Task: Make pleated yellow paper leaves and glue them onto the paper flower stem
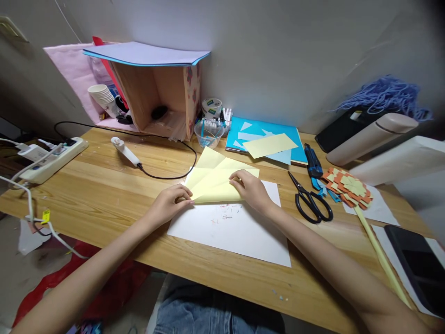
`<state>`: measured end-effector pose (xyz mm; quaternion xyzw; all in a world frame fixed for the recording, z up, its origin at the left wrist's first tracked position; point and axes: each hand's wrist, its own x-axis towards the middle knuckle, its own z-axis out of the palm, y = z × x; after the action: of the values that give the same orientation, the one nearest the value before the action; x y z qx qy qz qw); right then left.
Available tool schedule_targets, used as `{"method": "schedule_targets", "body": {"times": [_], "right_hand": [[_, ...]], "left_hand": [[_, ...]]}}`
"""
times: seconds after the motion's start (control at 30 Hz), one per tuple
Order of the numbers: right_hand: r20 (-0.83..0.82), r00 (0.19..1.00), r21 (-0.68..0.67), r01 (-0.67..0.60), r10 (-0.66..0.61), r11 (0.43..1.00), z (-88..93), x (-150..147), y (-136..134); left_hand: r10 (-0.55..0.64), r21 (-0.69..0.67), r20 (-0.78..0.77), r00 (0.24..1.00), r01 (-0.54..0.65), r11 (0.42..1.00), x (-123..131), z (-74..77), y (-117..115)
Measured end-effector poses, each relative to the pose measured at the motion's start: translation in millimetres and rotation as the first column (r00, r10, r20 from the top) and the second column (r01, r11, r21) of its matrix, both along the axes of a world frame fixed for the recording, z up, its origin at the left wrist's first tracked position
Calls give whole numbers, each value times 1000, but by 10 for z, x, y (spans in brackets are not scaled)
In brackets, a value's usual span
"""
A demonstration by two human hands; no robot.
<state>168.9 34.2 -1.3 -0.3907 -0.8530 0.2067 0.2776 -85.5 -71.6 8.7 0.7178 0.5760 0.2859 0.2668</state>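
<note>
A pale yellow sheet of paper (217, 188), partly folded or rolled over itself, lies across a white sheet (232, 236) that carries small coloured marks. My left hand (172, 199) pinches its lower left corner between thumb and fingers. On the right side, my right hand (252, 188) grips the folded part, thumb and fingertips closed on the paper. Another yellow layer points up behind the fold. Black-handled scissors (309, 199) rest on the wood to the right of my right hand, blades partly apart.
Behind are an open box (193, 99), a plastic bowl (209, 133) and a blue folder (231, 134) with paper pieces. A hot glue gun (125, 152) and power strip (55, 160) lie left. Rightward are a utility knife (313, 161), paper flower (351, 185) and phone (417, 264).
</note>
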Motion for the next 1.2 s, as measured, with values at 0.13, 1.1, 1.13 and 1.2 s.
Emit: {"method": "schedule_targets", "body": {"times": [0.13,1.1,1.13,1.2], "right_hand": [[92,995,106,27,-37,994,-70,-37,10],[86,982,115,161,-171,980,-231,-37,-16],[87,981,118,161,-172,980,-234,-36,-15],[89,982,124,157,-169,980,-237,-33,-13]], "left_hand": [[84,14,-72,994,-84,996,36,9,-15],[-382,9,-410,828,422,906,298,-98,-71],[-387,5,-403,829,425,905,299,-98,-73],[-394,3,-393,831,429,903,302,-98,-77]]}}
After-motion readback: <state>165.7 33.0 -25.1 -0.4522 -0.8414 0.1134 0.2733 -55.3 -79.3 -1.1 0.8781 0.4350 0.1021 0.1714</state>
